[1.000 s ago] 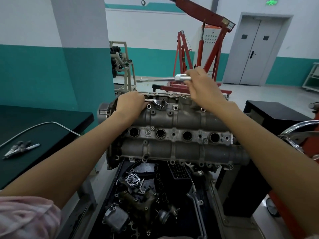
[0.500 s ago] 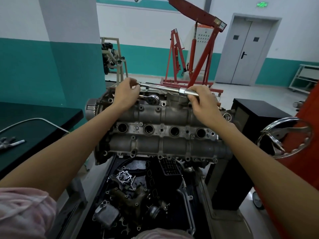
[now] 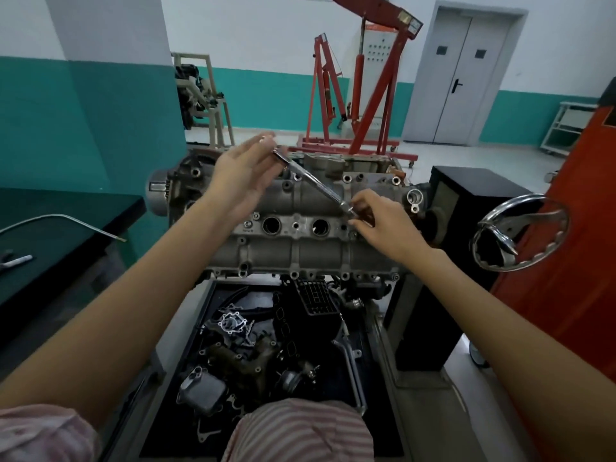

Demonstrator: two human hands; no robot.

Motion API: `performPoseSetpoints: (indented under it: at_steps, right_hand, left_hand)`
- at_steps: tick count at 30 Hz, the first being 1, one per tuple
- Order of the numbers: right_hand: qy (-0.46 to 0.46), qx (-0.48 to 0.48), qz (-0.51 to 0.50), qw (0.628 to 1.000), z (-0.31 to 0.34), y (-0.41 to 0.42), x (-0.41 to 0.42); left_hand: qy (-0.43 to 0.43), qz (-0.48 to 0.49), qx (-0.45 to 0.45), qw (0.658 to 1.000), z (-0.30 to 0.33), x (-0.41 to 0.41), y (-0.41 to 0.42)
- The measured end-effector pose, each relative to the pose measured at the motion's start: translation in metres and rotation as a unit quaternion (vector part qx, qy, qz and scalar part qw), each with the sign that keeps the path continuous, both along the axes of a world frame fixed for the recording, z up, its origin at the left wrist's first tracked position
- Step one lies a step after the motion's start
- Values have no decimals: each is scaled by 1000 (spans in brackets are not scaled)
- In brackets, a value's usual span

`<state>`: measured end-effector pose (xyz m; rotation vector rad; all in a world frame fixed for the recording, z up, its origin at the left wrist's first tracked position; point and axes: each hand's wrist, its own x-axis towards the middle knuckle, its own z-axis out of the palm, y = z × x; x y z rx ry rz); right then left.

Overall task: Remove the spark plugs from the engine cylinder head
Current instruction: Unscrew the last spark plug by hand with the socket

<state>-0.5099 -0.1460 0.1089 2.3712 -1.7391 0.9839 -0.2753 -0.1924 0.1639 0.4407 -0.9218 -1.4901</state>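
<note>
left hand (image 3: 241, 175) fingers gripping wrench (image 3: 313, 179) top, frame center | right hand (image 3: 383, 225) fingers pinching its lower end | engine (image 3: 300, 251) sitting below, 2 holes showing

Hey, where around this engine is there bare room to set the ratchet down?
The dark green bench top at left is bare between its near corner, the bent metal tube and the marker. The black cabinet top at right also looks bare. The parts tray under the cylinder head is crowded. Both hands hold the ratchet.
</note>
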Motion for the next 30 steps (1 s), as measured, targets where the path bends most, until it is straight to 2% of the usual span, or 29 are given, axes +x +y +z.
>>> performPoseSetpoints:
  at_steps: [2,5,9,11,13,16,18,20,22,24,27,30]
  right_hand:
    - [-57,9,-13,998,-12,3,-6]
    - [-104,-17,-34,994,-22,5,-9]
    - [-115,-67,-75,988,-31,2,-4]
    - [-109,-97,-102,984,-36,3,-1]
    - [-97,-119,-122,981,-42,2,-2]
    - [-117,-106,-142,977,-47,0,-2]
    - [-136,-90,-141,976,-51,-1,-2]
    - [-186,-67,-111,974,-55,1,-5]
    - [-215,-72,-88,970,-59,4,-14]
    - [-202,-82,-87,972,-63,6,-20]
    - [-219,-93,-52,970,-61,8,-18]
    - [-238,-103,-53,964,-57,6,-12]
  left_hand:
    - [-55,-16,-58,997,-4,-18,20]
    - [-108,18,-139,984,0,-40,43]
    - [-208,56,-273,938,10,-59,67]
    - [-260,66,-344,900,11,-69,77]
    - [-329,75,-413,846,7,-79,85]
    - [-408,99,-516,747,-10,-98,90]
    - [-427,107,-552,708,-24,-107,86]
    - [-448,109,-549,697,-39,-108,75]
    - [-462,121,-509,716,-53,-105,63]
    - [-456,123,-478,741,-62,-105,55]
    - [-451,113,-476,746,-61,-116,54]
    - [-473,119,-489,724,-58,-115,53]
